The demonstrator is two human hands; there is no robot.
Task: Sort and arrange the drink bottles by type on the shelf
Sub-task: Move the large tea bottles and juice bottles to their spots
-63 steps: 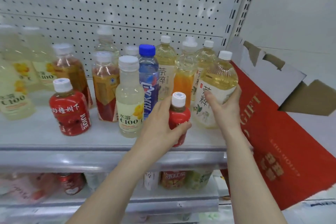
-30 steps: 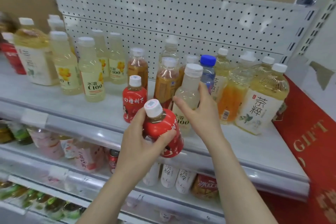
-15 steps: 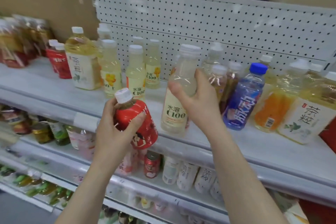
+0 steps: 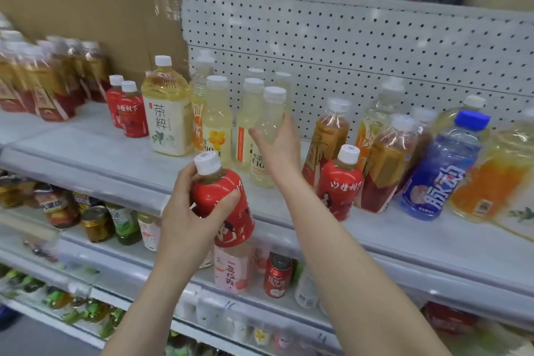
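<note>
Shop shelving fills the view, tier over tier, with a pegboard (image 4: pixel 361 46) as its back wall. Nearest the camera, the left hand (image 4: pixel 187 220) grips a red bottle (image 4: pixel 235 224) round its belly, fingers and thumb curled on the label. It holds the bottle out in front of the shelf (image 4: pixel 95 153) lip, over the tier below. The bottle's long axis leans, with the white cap up and to the left and the base toward the lower right.

A little farther in, the right hand (image 4: pixel 278 150) wraps a pale lemon bottle (image 4: pixel 270 121) from its right side, thumb across the front. That bottle stands upright near the shelf front; whether its base rests on the deck or hangs just over it cannot be told. It is just beside the lemon row (image 4: pixel 218 124) of like bottles on its left, so its place seems all but reached. A stray red bottle (image 4: pixel 339 185) stands just right of the right forearm.

Farther back and leftward, past a big tea bottle (image 4: pixel 167 121), a pair of red bottles (image 4: pixel 128 113) stands upright. That pair lies up and left of the held red bottle, on the left hand's own side. The coming move probably means lifting the bottle over the lip, carrying it left and righting it beside the pair. The tea bottle stands close to that path and could be knocked.
</note>
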